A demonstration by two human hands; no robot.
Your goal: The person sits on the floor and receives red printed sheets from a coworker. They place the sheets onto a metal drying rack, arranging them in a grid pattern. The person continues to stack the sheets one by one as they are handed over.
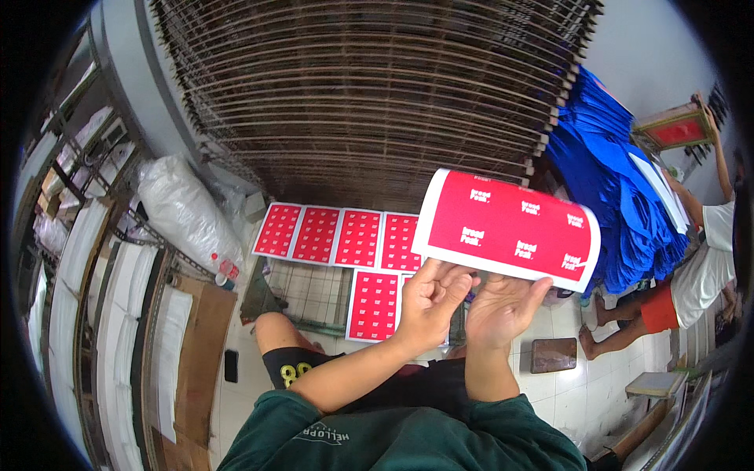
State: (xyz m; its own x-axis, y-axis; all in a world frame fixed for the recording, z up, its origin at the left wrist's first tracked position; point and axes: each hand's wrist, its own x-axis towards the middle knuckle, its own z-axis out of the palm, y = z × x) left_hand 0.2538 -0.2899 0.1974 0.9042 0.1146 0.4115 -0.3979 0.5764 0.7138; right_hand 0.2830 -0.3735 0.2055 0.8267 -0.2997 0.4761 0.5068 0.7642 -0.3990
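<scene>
A red printed sheet [503, 224] with a white border and repeated white lettering is up in the air in front of me, bowed into a curve. My right hand [500, 312] is palm up at its lower edge, the fingers partly hidden behind the sheet and the thumb by the edge. My left hand [430, 308] has curled fingers at the sheet's lower left edge, with its thumb pointing right. Lower down, several similar red sheets [318, 234] lie side by side in a row. Another red sheet [374, 306] lies closer, partly covered by my left forearm.
A tall wire drying rack [369, 94] stands ahead. Blue fabric [613, 180] is piled at right, near a co-worker in red shorts [658, 306] holding a framed screen [671, 132]. Left are laden shelves [118, 314], a plastic-wrapped bundle [184, 208] and a phone [231, 366].
</scene>
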